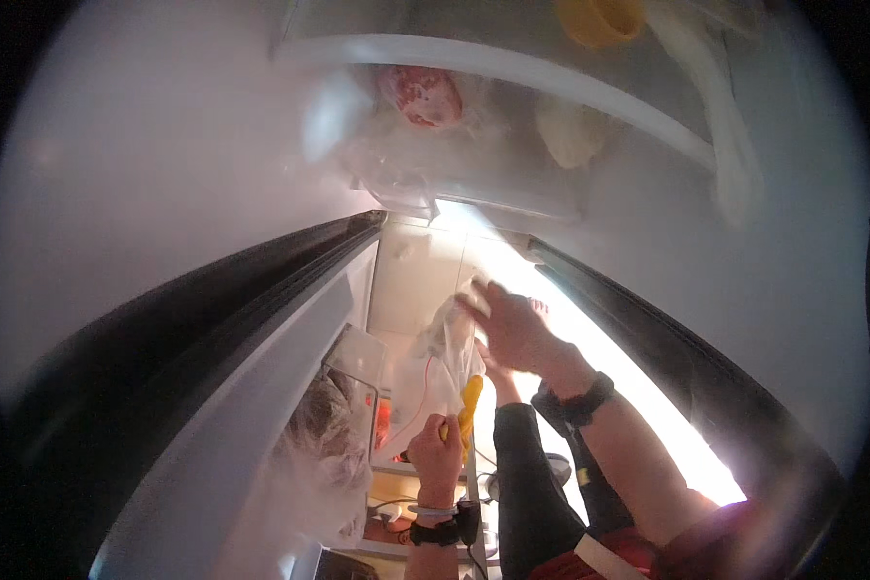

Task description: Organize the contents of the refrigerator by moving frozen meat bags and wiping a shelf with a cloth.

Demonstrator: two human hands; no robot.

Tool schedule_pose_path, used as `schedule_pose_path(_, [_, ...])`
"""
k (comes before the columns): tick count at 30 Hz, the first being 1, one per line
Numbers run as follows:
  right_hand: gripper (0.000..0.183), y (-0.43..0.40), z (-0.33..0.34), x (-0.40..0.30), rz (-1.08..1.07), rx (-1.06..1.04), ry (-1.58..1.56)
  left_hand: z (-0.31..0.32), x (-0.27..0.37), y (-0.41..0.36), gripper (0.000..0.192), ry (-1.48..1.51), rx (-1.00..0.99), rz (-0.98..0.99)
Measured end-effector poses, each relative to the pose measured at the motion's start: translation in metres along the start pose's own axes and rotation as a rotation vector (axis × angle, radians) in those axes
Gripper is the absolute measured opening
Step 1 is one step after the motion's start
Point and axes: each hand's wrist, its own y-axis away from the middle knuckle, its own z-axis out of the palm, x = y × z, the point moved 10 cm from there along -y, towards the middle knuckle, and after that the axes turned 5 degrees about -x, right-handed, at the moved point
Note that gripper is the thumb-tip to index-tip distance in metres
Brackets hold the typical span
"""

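My left hand (435, 449) is closed around the gathered edge of a clear plastic bag (451, 362) and a yellow item (471, 402), whose kind I cannot tell. Up and to the right, my right hand (504, 319) is blurred, its fingers spread beside the upper part of the bag. Whether those fingers touch the plastic I cannot tell. What lies inside the bag is unclear. Black bands circle both wrists.
An open refrigerator or freezer surrounds the view, with red meat (426, 96) behind the bin front above. Bagged goods (326, 413) fill the door bin at left. Shelves with cables (395, 504) stand below; tiled floor (413, 275) lies beyond.
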Motion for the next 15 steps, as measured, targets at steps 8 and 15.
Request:
schedule_pose_path(8, [0.066,0.03,0.034,-0.019,-0.309,-0.02,0.082,0.012,0.068,-0.009,0.015,-0.143,-0.043,0.338])
schedule_pose_path(15, [0.043,0.039,0.029,0.009,-0.055,-0.243,-0.229,0.006,0.085,-0.01,0.013,-0.127,-0.029,0.441])
